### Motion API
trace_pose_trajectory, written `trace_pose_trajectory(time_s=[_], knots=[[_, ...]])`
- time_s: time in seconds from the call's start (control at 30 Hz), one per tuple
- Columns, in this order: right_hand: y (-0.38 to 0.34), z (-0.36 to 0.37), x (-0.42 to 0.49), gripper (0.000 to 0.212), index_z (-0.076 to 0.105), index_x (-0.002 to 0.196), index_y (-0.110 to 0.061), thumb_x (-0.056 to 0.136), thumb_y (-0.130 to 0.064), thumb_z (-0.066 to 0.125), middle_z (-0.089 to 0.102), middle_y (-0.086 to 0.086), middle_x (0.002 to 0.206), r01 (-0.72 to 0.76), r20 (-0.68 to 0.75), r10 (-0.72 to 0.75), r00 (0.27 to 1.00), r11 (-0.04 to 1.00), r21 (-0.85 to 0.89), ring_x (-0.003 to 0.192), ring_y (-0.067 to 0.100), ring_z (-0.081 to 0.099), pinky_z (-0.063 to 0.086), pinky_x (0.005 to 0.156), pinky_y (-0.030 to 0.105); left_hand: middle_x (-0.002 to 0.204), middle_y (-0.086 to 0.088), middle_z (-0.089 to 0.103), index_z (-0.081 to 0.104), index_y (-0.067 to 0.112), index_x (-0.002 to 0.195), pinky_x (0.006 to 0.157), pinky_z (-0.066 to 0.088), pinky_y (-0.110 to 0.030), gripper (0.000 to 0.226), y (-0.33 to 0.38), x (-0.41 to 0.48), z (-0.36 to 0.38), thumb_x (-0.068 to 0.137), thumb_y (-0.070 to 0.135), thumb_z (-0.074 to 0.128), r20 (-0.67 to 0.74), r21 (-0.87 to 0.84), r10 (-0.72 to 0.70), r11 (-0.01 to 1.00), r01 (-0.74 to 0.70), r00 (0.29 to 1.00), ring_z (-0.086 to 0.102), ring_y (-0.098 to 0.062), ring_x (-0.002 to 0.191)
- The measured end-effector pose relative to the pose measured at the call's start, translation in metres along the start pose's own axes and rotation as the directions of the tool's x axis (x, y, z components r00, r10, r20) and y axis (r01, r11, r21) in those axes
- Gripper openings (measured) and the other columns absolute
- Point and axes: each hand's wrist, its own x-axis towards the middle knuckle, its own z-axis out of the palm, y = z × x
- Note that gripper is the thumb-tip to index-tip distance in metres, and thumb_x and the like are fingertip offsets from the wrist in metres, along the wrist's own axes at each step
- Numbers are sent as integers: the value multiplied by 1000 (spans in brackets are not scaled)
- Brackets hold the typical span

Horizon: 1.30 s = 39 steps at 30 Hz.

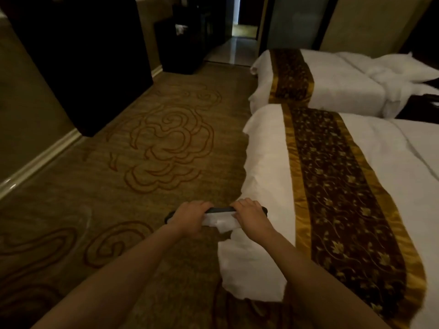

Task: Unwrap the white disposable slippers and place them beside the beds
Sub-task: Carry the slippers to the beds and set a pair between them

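Note:
Both my hands grip one flat bundle of slippers (219, 213) held out in front of me, its top edge dark and its underside white with a loose bit of white wrapper (224, 225) hanging down. My left hand (190, 218) is closed around the bundle's left half. My right hand (253, 216) is closed around its right half. The bundle hangs over the carpet just off the foot corner of the near bed (268, 162). A second bed (337, 86) stands behind it.
Patterned brown carpet (154, 143) stretches ahead along the feet of both beds. Dark cabinets (78, 62) line the left wall. A dark unit (185, 39) stands at the far end beside a doorway (242, 32). A dark nightstand (422, 108) sits between the beds.

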Motion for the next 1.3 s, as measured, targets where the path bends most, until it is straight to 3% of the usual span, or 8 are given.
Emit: trace_pose_trajectory(time_s=[0.1, 0.37, 0.73, 1.0, 1.13, 1.3], knots=[[-8, -8, 54, 29, 52, 120, -17, 92, -16, 45, 56, 7, 122, 32, 4, -32, 999, 999, -4, 113, 26, 47, 33, 95, 35, 129, -9, 56, 44, 18, 134, 95, 41, -37, 51, -39, 22, -19, 86, 33, 55, -35, -6, -22, 1000, 22, 999, 54, -27, 115], [14, -23, 218, 27, 53, 118, -17, 95, -22, 43, 57, 7, 121, 44, -39, -45, 998, 999, -11, 112, 24, 47, 33, 94, 35, 127, -7, 57, 45, 19, 131, 89, 43, -36, 44, -134, 145, -75, 88, 25, 51, -100, 97, -25, 995, 35, 995, 55, -27, 112], [76, -65, 447, 27, 53, 120, -16, 95, -22, 44, 56, 5, 122, 61, -15, -61, 998, 998, 15, 114, 23, 46, 33, 97, 35, 120, -7, 60, 49, 18, 125, 86, 48, -38, 37, -240, 340, -166, 89, 22, 52, -104, 104, -68, 991, 79, 992, 58, -27, 106], [142, -47, 609, 25, 53, 116, -23, 92, -21, 45, 57, 1, 120, -8, 21, 7, 1000, 998, 60, 111, 20, 47, 34, 94, 33, 124, -5, 59, 47, 19, 129, 88, 48, -38, 42, -321, 494, -196, 88, 27, 54, -47, 133, -9, 991, 15, 999, 57, -25, 110], [177, -46, 693, 25, 53, 115, -25, 92, -22, 46, 58, 0, 117, -49, -14, 49, 999, 997, 61, 108, 19, 48, 30, 86, 28, 119, -9, 61, 51, 15, 121, 84, 47, -38, 32, -360, 580, -221, 89, 23, 50, -36, 145, 42, 989, -37, 998, 58, -27, 106], [218, -61, 775, 23, 56, 112, -22, 91, -21, 47, 60, 3, 113, -124, -76, 127, 989, 992, 38, 104, 23, 51, 35, 86, 33, 121, -9, 60, 50, 16, 124, 85, 46, -39, 35, -392, 681, -254, 90, 24, 51, -20, 147, 107, 984, -103, 994, 57, -29, 109]])
